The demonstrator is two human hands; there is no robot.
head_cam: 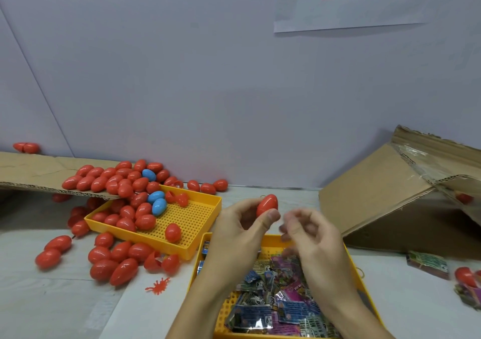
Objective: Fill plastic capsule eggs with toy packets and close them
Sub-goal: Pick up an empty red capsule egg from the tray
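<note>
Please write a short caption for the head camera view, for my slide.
Left hand holds a closed red capsule egg above a yellow tray of toy packets.

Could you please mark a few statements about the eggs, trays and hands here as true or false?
1. The left hand holds a closed red egg. True.
2. The right hand grips a toy packet. False: nothing shows in its blurred, curled fingers.
3. The toy packets lie in the near yellow tray. True.
4. The far yellow tray holds only red eggs. False: blue eggs lie there too.
5. The cardboard box stands upright. False: it is tipped on its side.
</note>
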